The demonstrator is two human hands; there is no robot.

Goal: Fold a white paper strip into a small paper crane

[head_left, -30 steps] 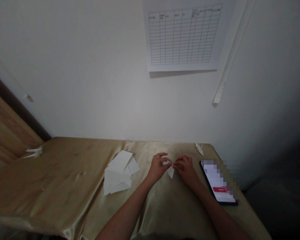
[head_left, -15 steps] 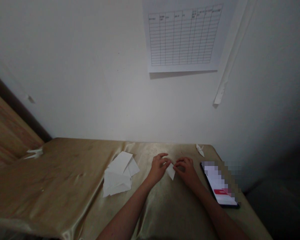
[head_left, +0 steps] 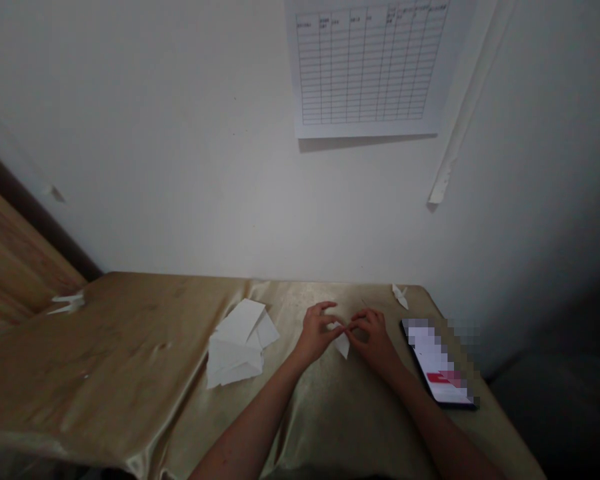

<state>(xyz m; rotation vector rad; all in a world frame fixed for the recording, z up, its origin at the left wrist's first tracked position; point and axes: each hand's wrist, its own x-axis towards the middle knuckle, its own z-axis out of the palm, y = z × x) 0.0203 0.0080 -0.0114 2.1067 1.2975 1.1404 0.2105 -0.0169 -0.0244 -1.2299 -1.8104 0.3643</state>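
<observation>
Far to the left of your grip, at the corner of the gold satin-covered table (head_left: 130, 333), lies one small folded white paper figure (head_left: 67, 304), next to a warm-toned wooden surface (head_left: 15, 280). Nearer, just left of your left hand, sits one loose pile of white paper sheets (head_left: 237, 343), fanned and overlapping; you can't count them exactly.

Your bare left hand (head_left: 320, 331) and bare right hand (head_left: 373, 339) are together at the middle of the table, with one pointed, folded white paper piece (head_left: 343, 345) between them, its tip pointing toward you. Your left fingers pinch its upper end, while your right fingers curl in against them; whether the right hand also grips the paper can't be told. Nothing stands between your hands and the paper.

Beyond your grip and to the right stands one small white folded paper figure (head_left: 401, 297). Just right of your right hand lies one black smartphone (head_left: 437, 363), its lit screen blurred.
</observation>
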